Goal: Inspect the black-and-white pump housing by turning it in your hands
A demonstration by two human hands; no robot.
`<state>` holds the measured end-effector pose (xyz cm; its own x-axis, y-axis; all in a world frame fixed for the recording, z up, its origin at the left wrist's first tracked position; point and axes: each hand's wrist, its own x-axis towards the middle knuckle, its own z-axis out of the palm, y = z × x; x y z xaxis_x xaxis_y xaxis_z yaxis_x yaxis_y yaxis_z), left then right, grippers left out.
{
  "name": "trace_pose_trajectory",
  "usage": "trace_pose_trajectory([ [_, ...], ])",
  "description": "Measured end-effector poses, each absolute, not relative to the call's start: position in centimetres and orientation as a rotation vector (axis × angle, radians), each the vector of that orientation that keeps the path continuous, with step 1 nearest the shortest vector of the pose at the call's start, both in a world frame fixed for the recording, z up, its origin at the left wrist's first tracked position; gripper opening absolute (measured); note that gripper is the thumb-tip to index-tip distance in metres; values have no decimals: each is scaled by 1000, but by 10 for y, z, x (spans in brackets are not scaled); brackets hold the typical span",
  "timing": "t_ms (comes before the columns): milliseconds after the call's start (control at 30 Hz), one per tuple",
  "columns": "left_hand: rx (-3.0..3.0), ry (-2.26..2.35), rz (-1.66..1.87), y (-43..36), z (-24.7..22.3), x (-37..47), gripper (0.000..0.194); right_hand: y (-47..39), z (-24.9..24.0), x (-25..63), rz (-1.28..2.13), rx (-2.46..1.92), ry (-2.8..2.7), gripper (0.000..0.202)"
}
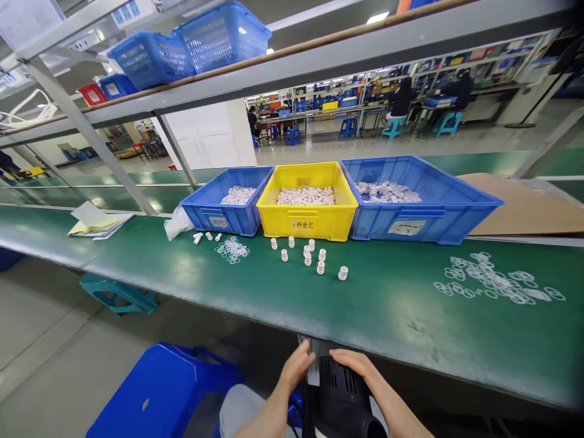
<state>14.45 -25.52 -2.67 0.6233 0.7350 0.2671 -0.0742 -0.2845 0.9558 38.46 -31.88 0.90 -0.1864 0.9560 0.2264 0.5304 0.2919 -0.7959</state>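
Note:
Below the front edge of the green table, both my hands are over my lap. My left hand (296, 368) is just left of a black device (344, 389) with vent slots, its fingers extended and the thumb slightly apart; I see nothing held in it. My right hand (360, 368) lies along the device's upper right side with the fingers stretched out. Whether it presses on the device I cannot tell. Several small white plastic fittings (320, 267) stand on the table ahead, beside a pile of thin clear rings (232, 249).
A blue bin (223, 213), a yellow bin (305, 228) and a larger blue bin (424, 213) hold white parts. More rings (502, 280) are spread at right. A shelf beam (274, 67) crosses above. A blue stool (159, 389) stands at lower left.

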Motion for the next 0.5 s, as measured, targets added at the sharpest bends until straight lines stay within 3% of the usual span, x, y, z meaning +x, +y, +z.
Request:
trace_pose_trajectory([
  [67,1721,435,727,-243,-19,146,112,-323,12,386,759,-1320,-1863,96],
  [200,1778,346,599,-234,-9,155,111,-333,11,396,831,-1342,-1863,93],
  [367,1900,366,657,-236,-31,164,132,-340,-12,401,871,-1315,-1764,107],
  [500,1911,330,764,-242,-46,165,128,-344,-26,395,840,-1245,-1742,101],
])
